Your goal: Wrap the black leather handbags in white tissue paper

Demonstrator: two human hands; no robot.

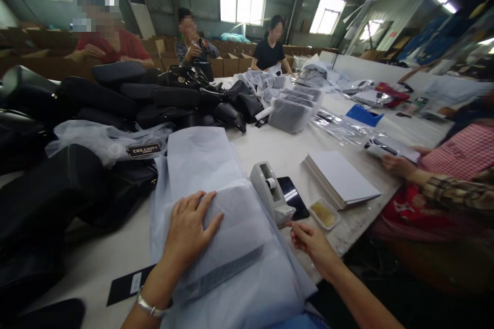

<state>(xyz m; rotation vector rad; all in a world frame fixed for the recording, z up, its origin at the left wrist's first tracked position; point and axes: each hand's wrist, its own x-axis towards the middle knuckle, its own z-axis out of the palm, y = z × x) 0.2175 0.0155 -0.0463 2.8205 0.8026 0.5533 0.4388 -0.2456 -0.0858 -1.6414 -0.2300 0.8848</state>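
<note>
My left hand lies flat with fingers spread on a translucent white wrapping sheet, folded over something with a dark band showing through. More white sheets lie beneath it. My right hand is at the front end of a grey tape dispenser, thumb and forefinger pinched at the end of the clear tape. Behind the dispenser lies a black phone. A small white dish with something yellow in it sits just beyond my right hand.
Black bags are heaped on the left, with a DELUXITY tag on a translucent wrapper. A stack of white boards is at the right. Wrapped bags stand farther back. Co-workers are across the table; another's hand is at right.
</note>
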